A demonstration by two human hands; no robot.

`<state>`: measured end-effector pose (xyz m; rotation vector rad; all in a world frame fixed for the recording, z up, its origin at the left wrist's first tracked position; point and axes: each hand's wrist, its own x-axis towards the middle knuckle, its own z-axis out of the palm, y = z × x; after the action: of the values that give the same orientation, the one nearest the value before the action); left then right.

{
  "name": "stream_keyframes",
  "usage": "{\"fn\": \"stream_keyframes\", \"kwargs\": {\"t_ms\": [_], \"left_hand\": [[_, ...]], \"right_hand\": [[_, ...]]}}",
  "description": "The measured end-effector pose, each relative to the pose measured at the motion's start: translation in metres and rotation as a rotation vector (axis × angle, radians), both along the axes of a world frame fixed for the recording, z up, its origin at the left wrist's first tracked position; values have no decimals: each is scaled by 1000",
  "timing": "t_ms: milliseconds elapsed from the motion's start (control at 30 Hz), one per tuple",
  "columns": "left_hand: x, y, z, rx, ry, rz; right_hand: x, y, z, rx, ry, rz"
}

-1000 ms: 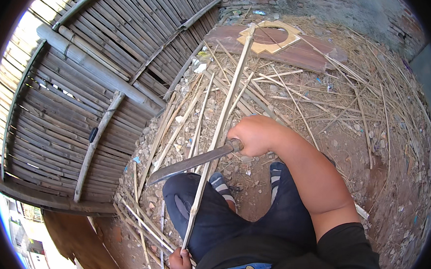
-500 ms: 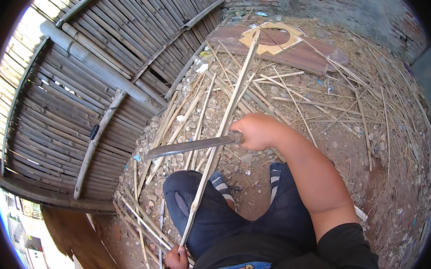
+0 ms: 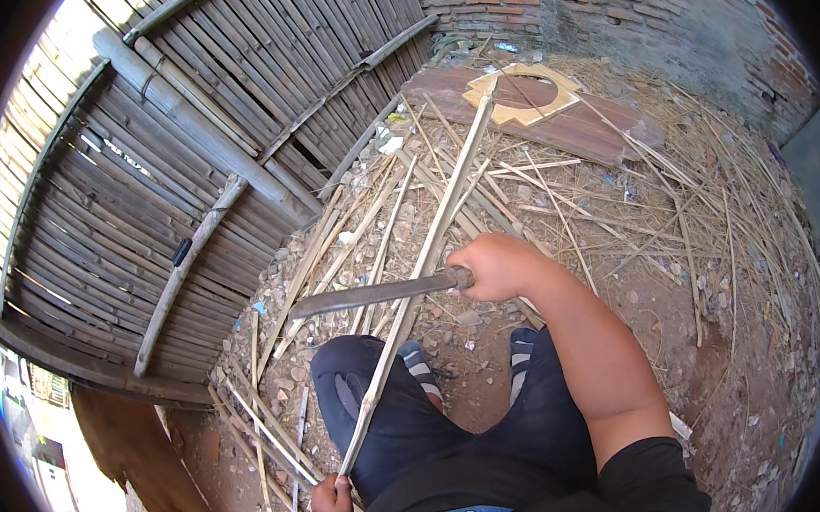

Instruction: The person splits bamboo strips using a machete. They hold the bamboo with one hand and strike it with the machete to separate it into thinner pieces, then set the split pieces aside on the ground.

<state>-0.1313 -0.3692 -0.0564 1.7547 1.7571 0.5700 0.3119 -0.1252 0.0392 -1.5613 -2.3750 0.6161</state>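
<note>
My right hand (image 3: 492, 266) is closed round the handle of a machete (image 3: 370, 294), whose long dark blade points left across a bamboo strip (image 3: 442, 216). The pale strip is long and split, running from my lap up toward the far boards. At its near end, beside my left thigh, my left hand (image 3: 332, 498) grips it with the fingers wrapped round. Blade and strip overlap in view; whether they touch I cannot tell.
A bamboo slat wall (image 3: 132, 201) rises on the left. Brown boards (image 3: 586, 135) lie ahead, bearing a yellowish frame (image 3: 558, 104) with a round opening. Loose bamboo strips (image 3: 382, 245) and chips litter the dirt floor. A brick wall (image 3: 630, 30) stands at the back.
The view has tilted slightly, so the far things sit a little lower. My right hand and the machete appear slightly lower and to the right. Both grips are the same.
</note>
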Motion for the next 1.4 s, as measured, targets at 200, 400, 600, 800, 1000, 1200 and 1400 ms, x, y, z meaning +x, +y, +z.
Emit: {"fn": "stream_keyframes", "kwargs": {"t_ms": [200, 400, 600, 800, 1000, 1200, 1400], "left_hand": [[-13, -10, -17, 85, -40, 44], [10, 6, 38, -396, 45, 72], [6, 4, 32, -489, -45, 154], [-13, 5, 9, -277, 84, -19], [-39, -1, -29, -216, -31, -25], [-58, -7, -58, -221, -89, 18], [-113, -26, -48, 243, 357, -136]], "right_hand": [[28, 23, -2, 7, 118, -254], [56, 32, -29, 281, 245, -776], [3, 4, 5, 146, -104, -41], [75, 36, -28, 174, 276, -656], [43, 23, -21, 307, 249, -549], [14, 9, 0, 490, -99, -51], [85, 32, -28, 409, 268, -692]]}}
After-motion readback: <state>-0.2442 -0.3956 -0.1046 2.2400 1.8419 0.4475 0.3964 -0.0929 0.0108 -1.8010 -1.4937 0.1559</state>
